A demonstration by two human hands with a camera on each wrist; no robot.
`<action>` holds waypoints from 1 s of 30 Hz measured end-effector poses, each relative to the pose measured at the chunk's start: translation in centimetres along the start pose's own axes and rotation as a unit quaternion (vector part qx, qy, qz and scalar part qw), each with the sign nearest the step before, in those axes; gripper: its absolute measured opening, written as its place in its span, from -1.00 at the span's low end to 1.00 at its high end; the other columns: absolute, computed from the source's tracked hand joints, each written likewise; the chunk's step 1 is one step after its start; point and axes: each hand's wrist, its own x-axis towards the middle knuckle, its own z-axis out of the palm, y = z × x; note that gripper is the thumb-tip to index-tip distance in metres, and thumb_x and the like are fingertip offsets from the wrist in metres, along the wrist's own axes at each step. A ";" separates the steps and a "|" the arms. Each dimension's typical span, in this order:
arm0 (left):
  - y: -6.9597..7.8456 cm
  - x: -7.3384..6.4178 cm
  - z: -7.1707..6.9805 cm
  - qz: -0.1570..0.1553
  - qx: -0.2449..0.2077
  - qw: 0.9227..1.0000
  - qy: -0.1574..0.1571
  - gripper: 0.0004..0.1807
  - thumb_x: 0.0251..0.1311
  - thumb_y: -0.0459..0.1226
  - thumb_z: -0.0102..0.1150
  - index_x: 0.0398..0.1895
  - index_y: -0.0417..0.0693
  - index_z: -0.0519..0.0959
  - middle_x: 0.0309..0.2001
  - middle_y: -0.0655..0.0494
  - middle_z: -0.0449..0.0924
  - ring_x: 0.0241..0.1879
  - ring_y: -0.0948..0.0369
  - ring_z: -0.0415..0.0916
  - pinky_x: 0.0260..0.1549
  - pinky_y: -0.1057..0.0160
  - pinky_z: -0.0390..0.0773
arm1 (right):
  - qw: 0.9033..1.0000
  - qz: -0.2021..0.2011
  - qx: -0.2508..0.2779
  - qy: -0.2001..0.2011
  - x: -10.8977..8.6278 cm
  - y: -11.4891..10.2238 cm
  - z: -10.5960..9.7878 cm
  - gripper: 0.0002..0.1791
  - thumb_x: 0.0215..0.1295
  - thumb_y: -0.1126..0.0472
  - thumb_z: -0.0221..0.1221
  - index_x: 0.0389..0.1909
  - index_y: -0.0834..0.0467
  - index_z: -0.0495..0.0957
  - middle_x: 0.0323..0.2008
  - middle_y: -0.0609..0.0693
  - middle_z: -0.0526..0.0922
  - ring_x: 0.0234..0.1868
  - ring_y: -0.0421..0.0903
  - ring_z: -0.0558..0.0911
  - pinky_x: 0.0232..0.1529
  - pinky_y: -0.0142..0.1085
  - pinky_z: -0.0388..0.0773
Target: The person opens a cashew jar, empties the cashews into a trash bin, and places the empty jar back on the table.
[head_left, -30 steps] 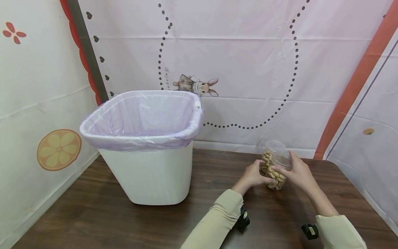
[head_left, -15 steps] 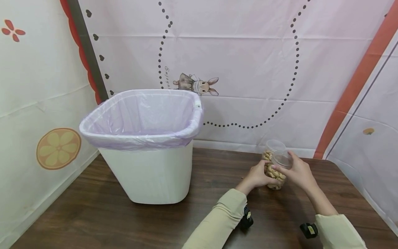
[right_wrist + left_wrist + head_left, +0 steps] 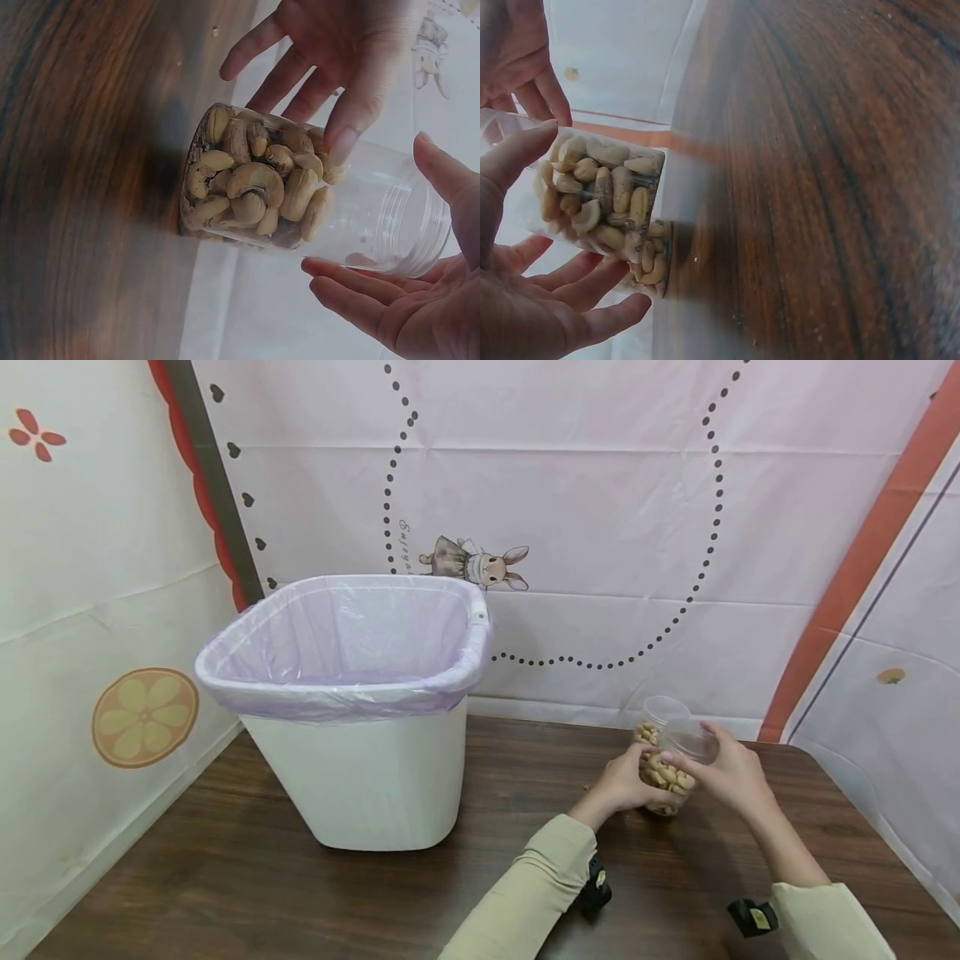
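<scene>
Am wearing pale khaki sleeves. On the left sleeve [image 3: 517, 889], ring-like folds are bunching just behind the left cuff [image 3: 570, 833]; beyond that cuff my left hand [image 3: 624, 783] is going bare. Right beside the left cuff, a black block [image 3: 595, 895] is showing a pale patch. Well right of it, my right sleeve [image 3: 831, 920] is ending plainly, a yellow-marked black unit [image 3: 744, 917] sitting alongside.

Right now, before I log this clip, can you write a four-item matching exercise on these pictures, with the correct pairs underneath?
1. right hand
2. bin liner
3. table
4. nuts

A. dark brown
B. inside the front jar
C. at the front jar's upper end
D. pale purple

Pairs: 1-C, 2-D, 3-A, 4-B
</scene>
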 end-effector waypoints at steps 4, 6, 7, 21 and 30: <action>0.0 -0.1 -0.2 0.005 -0.006 1.000 0.006 -0.18 -0.32 -0.09 0.50 0.14 0.08 0.35 -0.06 0.18 0.52 -0.10 0.35 0.43 -0.15 0.44 0.41 | 1.000 0.008 0.005 -0.001 -0.1 -0.3 -0.4 0.01 0.09 -0.21 0.16 0.23 0.52 0.06 0.11 0.59 0.21 0.06 0.49 0.26 -0.07 0.25 0.29; 0.0 -0.1 -0.3 0.006 -0.011 1.000 0.006 -0.17 -0.32 -0.08 0.50 0.15 0.10 0.35 -0.03 0.18 0.51 -0.08 0.34 0.42 -0.13 0.42 0.40 | 1.000 0.013 0.009 -0.004 -0.2 -0.5 -0.6 0.00 0.10 -0.21 0.14 0.24 0.51 0.05 0.12 0.58 0.20 0.07 0.49 0.25 -0.08 0.25 0.30; 0.0 -0.2 -0.4 0.007 -0.011 1.000 0.008 -0.16 -0.33 -0.07 0.50 0.16 0.11 0.34 -0.01 0.18 0.51 -0.07 0.34 0.42 -0.12 0.42 0.40 | 1.000 0.015 0.012 -0.006 -0.2 -0.5 -0.7 0.00 0.11 -0.22 0.14 0.25 0.50 0.05 0.13 0.58 0.19 0.07 0.49 0.24 -0.07 0.25 0.29; -0.4 -0.5 -1.1 0.076 -0.031 0.996 0.047 -0.15 -0.37 -0.08 0.52 0.14 0.16 0.35 0.02 0.23 0.49 -0.05 0.36 0.40 -0.10 0.43 0.37 | 0.995 0.035 0.086 -0.034 -0.7 -1.4 -1.8 0.00 0.18 -0.22 0.05 0.32 0.45 -0.09 0.16 0.49 0.24 0.15 0.42 0.22 -0.06 0.20 0.35; -0.2 -1.2 -1.8 0.121 -0.036 0.988 0.088 -0.08 -0.41 -0.07 0.54 0.19 0.17 0.33 0.05 0.24 0.47 -0.03 0.36 0.39 -0.07 0.41 0.37 | 0.991 0.047 0.120 -0.043 -1.0 -2.2 -2.2 -0.02 0.21 -0.22 0.01 0.36 0.37 -0.14 0.22 0.48 0.15 0.21 0.43 0.13 -0.02 0.24 0.28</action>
